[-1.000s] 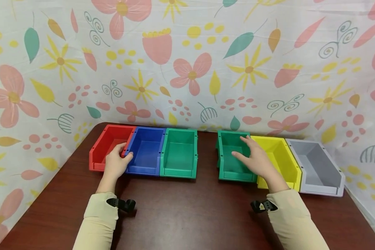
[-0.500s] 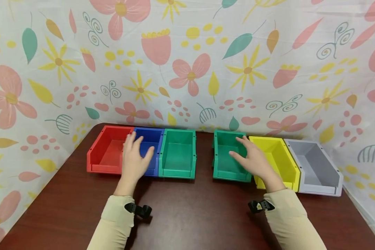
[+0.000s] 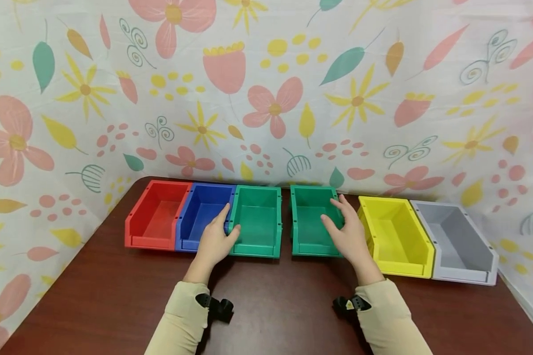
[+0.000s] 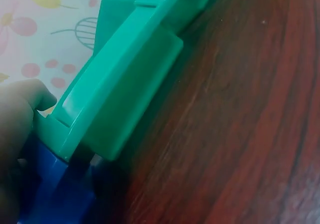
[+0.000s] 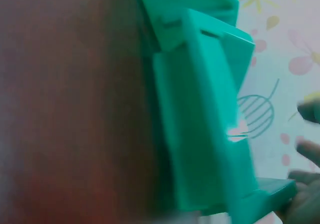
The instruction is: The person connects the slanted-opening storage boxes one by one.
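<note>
In the head view, my left hand (image 3: 217, 239) is at the shared wall of the blue bin (image 3: 206, 209) and the left green bin (image 3: 257, 219). Its fingers lie on the blue side, and the thumb reaches over the green edge; the left wrist view shows this thumb (image 4: 40, 94) bent just above the wall's corner. Against the right wall of the other green bin (image 3: 313, 224) is my right hand (image 3: 351, 234), thumb and fingers spread over that wall. In the right wrist view, spread fingers (image 5: 307, 151) stand past this bin's side wall (image 5: 270, 191). The bins hold nothing.
A red bin (image 3: 160, 217) abuts the blue one on the left. On the right, a yellow bin (image 3: 395, 236) and a grey bin (image 3: 455, 241) stand side by side. A floral curtain (image 3: 266, 98) hangs behind the dark wooden table (image 3: 271, 305); a narrow gap separates the green bins.
My left hand has left the red-blue wall and moved right to the blue-green wall. The right green bin has slid left with my right hand, away from the yellow bin and nearer its twin.
</note>
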A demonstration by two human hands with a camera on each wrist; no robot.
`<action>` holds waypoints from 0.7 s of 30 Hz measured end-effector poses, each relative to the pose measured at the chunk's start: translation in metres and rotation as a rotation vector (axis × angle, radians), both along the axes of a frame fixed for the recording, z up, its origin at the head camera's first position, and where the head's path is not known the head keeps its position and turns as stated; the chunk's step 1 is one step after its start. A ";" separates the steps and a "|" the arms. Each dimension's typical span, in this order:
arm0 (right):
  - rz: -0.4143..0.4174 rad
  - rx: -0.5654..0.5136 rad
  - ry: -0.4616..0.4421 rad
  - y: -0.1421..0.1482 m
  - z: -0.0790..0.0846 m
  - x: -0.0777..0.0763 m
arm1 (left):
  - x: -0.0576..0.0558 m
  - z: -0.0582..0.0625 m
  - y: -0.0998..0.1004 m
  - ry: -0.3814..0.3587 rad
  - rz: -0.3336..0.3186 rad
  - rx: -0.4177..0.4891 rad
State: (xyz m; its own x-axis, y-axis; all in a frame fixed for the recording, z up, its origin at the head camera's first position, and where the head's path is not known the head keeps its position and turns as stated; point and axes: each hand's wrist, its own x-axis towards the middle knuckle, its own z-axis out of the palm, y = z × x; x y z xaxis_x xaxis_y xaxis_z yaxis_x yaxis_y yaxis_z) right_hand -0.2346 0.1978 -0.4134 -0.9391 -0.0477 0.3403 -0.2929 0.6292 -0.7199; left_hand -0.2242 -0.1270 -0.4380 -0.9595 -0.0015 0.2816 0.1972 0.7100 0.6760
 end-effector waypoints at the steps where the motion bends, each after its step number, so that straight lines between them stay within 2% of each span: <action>1: -0.024 -0.028 0.007 0.000 -0.003 0.001 | 0.000 0.000 0.000 -0.002 -0.003 -0.002; 4: -0.076 -0.105 -0.013 0.000 -0.010 0.002 | 0.000 0.000 0.000 -0.010 -0.006 -0.009; 10: -0.102 -0.274 -0.141 -0.005 -0.013 0.000 | 0.000 0.002 -0.002 -0.013 0.000 -0.013; 16: -0.145 -0.324 -0.271 -0.006 -0.016 0.000 | 0.001 0.001 -0.001 -0.037 0.005 -0.016; 21: -0.190 -0.383 -0.322 -0.004 -0.019 0.000 | 0.001 0.002 0.001 -0.043 0.003 -0.018</action>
State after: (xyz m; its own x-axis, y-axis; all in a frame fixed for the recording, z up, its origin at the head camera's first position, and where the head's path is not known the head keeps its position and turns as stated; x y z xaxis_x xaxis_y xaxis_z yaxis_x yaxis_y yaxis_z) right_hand -0.2342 0.1937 -0.4325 -0.9789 0.2044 -0.0071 0.0744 0.3239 -0.9432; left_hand -0.2236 -0.1264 -0.4359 -0.9708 0.0000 0.2398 0.1657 0.7229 0.6708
